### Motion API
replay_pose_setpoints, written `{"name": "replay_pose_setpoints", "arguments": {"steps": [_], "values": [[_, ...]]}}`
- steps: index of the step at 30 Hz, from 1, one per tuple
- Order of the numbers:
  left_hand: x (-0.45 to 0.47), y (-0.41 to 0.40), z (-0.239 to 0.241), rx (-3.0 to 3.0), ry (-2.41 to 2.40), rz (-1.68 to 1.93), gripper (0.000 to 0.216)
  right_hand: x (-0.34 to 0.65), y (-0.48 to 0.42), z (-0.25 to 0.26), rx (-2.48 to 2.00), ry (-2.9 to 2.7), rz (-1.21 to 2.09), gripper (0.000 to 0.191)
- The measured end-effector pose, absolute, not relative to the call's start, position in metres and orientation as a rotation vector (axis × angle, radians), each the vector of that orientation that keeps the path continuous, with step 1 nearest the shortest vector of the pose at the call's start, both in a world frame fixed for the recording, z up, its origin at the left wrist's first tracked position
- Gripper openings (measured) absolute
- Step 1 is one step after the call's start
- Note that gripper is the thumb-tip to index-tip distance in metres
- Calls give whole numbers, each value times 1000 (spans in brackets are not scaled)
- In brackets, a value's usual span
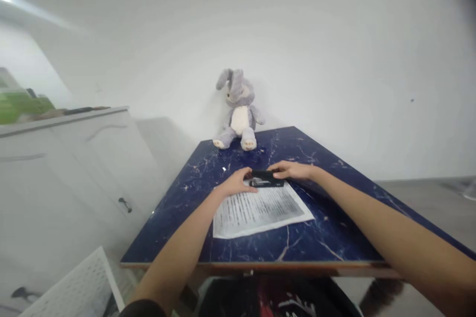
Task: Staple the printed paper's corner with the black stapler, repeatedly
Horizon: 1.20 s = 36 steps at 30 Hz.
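A black oblong object [267,179] with faint light lettering lies across the far edge of a printed sheet of paper [260,210]; its exact kind does not show. At its left end, my left hand [238,183] grips it between thumb and fingers, with the thumb close to the paper. My right hand [292,170] holds the right end, fingers bent over its top. The sheet lies slightly turned on the dark blue marbled table [253,252], its text facing up.
A grey plush rabbit [240,119] sits at the table's far end against the white wall [334,59]. White cabinets [74,193] stand to the left. At the lower left is a white perforated basket [74,287]. A small white scrap [224,169] lies left of my hands.
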<state>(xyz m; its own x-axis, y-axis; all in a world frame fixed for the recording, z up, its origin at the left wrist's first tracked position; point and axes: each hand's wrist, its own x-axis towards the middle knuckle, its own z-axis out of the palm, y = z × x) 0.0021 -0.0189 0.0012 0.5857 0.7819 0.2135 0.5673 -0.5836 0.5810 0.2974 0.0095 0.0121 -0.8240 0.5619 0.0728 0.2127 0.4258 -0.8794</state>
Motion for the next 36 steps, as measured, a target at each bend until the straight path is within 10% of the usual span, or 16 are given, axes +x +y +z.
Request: {"name": "replay_pose_setpoints", "arguments": {"steps": [18, 27, 36], "values": [[-1, -17, -1, 2320, 995, 695, 65, 305, 10, 12, -563, -2206, 1537, 62], [0, -13, 2, 2282, 1004, 833, 77, 275, 2, 9, -737, -2405, 594, 31], [11, -5, 8, 817, 833, 1132, 45, 264, -11, 14, -565, -2328, -355, 38]]}}
